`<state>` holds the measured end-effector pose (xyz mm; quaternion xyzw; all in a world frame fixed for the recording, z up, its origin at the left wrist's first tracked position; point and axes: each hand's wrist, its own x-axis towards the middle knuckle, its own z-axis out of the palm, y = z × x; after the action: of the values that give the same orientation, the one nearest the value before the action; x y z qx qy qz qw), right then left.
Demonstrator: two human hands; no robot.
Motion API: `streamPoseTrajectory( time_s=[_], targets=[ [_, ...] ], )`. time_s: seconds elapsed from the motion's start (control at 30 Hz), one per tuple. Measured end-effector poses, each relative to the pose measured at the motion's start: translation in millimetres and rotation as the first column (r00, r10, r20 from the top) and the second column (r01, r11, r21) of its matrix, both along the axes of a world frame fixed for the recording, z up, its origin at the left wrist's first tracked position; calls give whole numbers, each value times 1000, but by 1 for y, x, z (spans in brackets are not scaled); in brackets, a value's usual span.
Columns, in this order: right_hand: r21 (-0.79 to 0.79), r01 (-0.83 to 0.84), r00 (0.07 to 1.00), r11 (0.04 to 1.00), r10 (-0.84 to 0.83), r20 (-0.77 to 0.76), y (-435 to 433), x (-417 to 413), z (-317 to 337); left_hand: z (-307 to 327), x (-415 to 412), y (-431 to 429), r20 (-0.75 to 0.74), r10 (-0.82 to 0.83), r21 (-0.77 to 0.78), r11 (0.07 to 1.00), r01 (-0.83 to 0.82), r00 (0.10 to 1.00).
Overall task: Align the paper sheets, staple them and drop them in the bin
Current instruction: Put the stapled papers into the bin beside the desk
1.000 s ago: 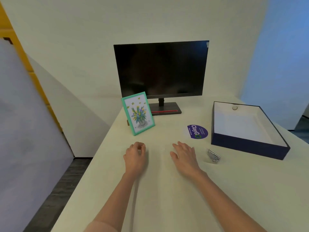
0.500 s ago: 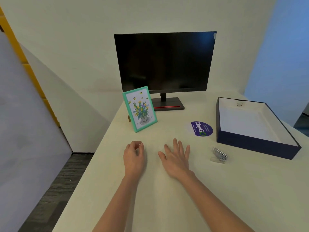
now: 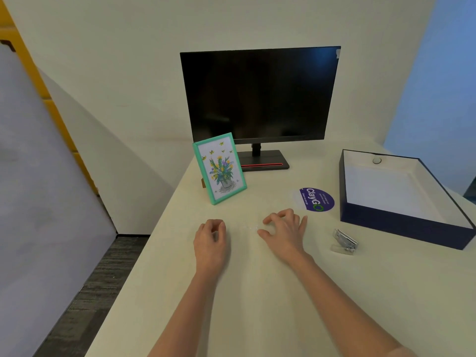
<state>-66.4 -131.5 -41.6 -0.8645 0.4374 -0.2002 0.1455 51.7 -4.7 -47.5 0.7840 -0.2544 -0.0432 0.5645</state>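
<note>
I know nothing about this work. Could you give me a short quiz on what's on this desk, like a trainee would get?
1. True or false: the stapler lies inside the box.
2. Which hand is nearer the stapler?
3. Fill the gap: the sticker lies between the frame and the ___.

Key: 1 false, it lies on the desk in front of the box. 2 the right hand. 3 box.
</note>
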Motion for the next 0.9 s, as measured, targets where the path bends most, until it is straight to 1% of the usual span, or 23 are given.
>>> streamPoseTrajectory(
  time_s=[0.13, 0.27, 0.43, 0.57, 0.6, 0.7, 0.73, 0.77, 0.83, 0.87, 0.9],
  targets=[
    [104, -88, 996, 991, 85, 36, -12, 7, 6, -2, 1, -1, 12, 7, 12, 1000, -8, 1000],
    [179, -123, 991, 976, 113, 66, -18, 12, 13, -3, 3, -2, 33, 11, 5, 1000, -11, 999],
    [208, -137, 990, 968, 126, 66, -17, 13, 16, -2, 2, -1, 29, -1, -2, 1000, 1, 1000],
    [201, -89, 996, 976, 82, 42, -20, 12, 9, -2, -5, 1, 6, -23, -5, 1000, 23, 1000],
    [192, -76, 997, 978, 72, 31, -21, 12, 5, -3, -7, 1, 17, -21, -10, 1000, 21, 1000],
    [214, -51, 998, 975, 59, -30, -27, 20, 7, -16, 4, -1, 139, 36, 24, 999, -39, 990],
    [239, -43, 997, 970, 56, -48, -29, 23, 10, -27, 11, 0, 103, -44, 37, 999, 40, 994],
    [251, -39, 997, 967, 55, -61, -30, 26, 14, -38, 18, -3, 75, -66, 84, 995, 60, 995],
    [236, -35, 997, 971, 52, -64, -29, 32, 20, -37, 28, -7, 169, -9, 125, 992, -12, 986],
    [217, -32, 996, 976, 49, -70, -25, 33, 21, -22, 24, -4, 202, -7, 142, 990, -22, 979],
    [195, -31, 996, 980, 47, -76, -20, 33, 20, -11, 18, -3, 253, -28, 126, 992, -4, 967]
  ],
)
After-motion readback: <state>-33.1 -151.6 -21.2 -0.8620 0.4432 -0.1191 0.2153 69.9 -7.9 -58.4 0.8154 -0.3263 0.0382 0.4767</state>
